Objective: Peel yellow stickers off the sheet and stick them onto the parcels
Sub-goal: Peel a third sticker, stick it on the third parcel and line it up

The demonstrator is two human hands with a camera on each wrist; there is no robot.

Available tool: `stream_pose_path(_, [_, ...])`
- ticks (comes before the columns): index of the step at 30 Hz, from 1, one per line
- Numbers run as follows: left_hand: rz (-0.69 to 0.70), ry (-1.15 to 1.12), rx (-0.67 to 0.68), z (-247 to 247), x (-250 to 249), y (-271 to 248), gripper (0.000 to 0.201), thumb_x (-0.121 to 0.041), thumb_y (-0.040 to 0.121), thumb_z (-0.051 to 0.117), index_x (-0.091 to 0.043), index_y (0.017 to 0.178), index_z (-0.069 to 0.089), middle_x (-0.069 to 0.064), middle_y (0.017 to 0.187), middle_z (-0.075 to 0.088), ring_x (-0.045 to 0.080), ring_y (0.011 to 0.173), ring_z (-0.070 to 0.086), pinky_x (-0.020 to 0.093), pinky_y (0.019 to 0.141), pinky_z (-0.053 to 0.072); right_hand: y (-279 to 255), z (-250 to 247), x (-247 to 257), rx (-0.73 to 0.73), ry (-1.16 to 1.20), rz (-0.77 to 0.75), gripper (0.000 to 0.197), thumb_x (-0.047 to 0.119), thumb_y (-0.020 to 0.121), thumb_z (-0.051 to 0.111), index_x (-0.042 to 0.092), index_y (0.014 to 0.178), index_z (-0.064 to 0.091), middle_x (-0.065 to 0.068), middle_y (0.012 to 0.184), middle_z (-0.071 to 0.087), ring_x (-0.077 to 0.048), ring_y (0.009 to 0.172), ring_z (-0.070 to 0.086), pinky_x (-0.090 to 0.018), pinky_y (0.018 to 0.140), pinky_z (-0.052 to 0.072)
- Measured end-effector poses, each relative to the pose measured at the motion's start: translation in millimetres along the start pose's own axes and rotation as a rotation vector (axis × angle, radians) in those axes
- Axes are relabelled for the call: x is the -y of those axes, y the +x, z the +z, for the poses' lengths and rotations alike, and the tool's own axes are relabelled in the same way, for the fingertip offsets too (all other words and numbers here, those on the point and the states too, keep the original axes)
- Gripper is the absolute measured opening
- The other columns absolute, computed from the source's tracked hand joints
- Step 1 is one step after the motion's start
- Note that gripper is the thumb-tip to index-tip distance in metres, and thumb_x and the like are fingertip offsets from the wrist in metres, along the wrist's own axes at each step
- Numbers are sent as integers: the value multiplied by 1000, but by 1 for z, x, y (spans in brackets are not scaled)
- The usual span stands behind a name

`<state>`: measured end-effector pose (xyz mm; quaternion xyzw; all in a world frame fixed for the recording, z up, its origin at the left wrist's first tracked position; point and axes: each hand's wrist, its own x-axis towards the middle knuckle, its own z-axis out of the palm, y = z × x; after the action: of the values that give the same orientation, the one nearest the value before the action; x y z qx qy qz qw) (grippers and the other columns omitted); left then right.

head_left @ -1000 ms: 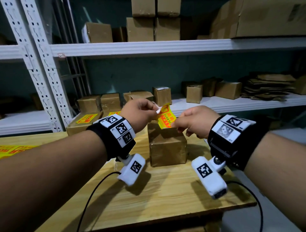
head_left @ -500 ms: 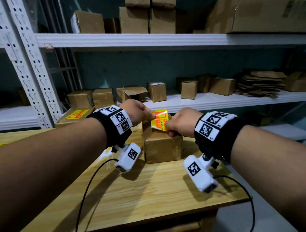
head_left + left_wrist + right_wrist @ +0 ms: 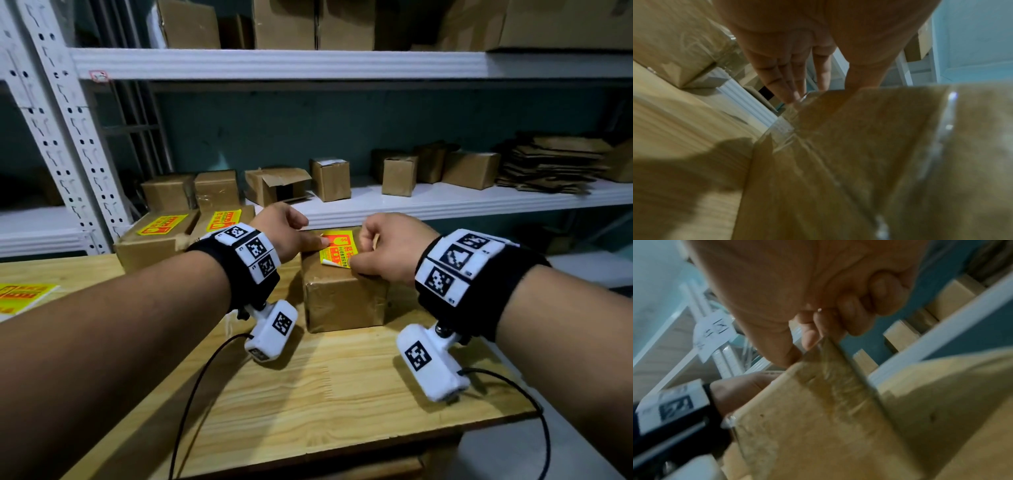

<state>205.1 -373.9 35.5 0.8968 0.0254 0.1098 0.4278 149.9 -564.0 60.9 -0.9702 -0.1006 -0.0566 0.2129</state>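
Note:
A brown taped parcel [image 3: 342, 294] stands mid-table, with a yellow sticker [image 3: 337, 248] lying on its top; the sticker's near corner curls up white. My left hand [image 3: 308, 233] has its thumb pressed flat on the sticker's left edge, and its fingers reach straight over the parcel's far corner [image 3: 859, 146]. My right hand [image 3: 359, 253] has curled fingers, and its thumb and forefinger pinch the sticker's near right corner at the parcel's top edge [image 3: 818, 410]. The sticker sheet [image 3: 24, 296] lies at the table's left edge.
Two parcels bearing yellow stickers [image 3: 161, 240] [image 3: 222, 219] sit behind my left wrist. White shelving [image 3: 445, 202] behind the table holds several small boxes and flattened cardboard. The wooden table [image 3: 325, 394] ends just right of my right wrist, and cables trail from both wrist cameras.
The sticker, held up in the air a second ago, has come down flat onto the parcel's top. Both hands dropped with it, and the left thumb now presses its left edge.

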Motion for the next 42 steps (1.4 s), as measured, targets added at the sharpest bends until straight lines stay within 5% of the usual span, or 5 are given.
stream_pose_path(10, [-69,-124,105,2,2,7,37,-34,72,92,-22,102,74,-1,99,76,14,95,71,31,81,61,-28,2,-14,235,-418,-392,57,32,107,46,49,158,26,8,171,21,-15,158,19,-41,127,21])
stream_pose_path(21, [-70,-124,109,7,-6,16,27,-29,81,86,-11,93,70,6,89,75,20,84,72,26,48,54,-28,-11,-1,344,-469,-392,85,81,83,53,57,157,18,6,170,27,-20,158,20,-48,123,29])
stream_pose_path(29, [-37,-129,101,6,-1,14,22,-30,82,85,-14,87,70,6,86,76,19,78,72,27,51,56,-33,1,10,273,-526,-296,109,91,74,52,30,160,25,-10,159,46,-30,141,48,-45,110,45])
stream_pose_path(37, [-53,-74,75,3,-4,10,28,-39,81,84,-18,95,72,1,91,75,17,83,70,32,68,60,-29,-5,0,359,-436,-309,101,96,67,46,55,156,21,-4,172,24,-26,156,27,-50,121,33])
stream_pose_path(42, [-28,-94,30,8,3,14,30,-37,77,88,-14,90,73,2,83,75,18,78,72,32,62,63,-22,-19,0,321,-318,-297,73,81,81,56,48,147,50,8,155,53,-19,140,49,-35,113,40])
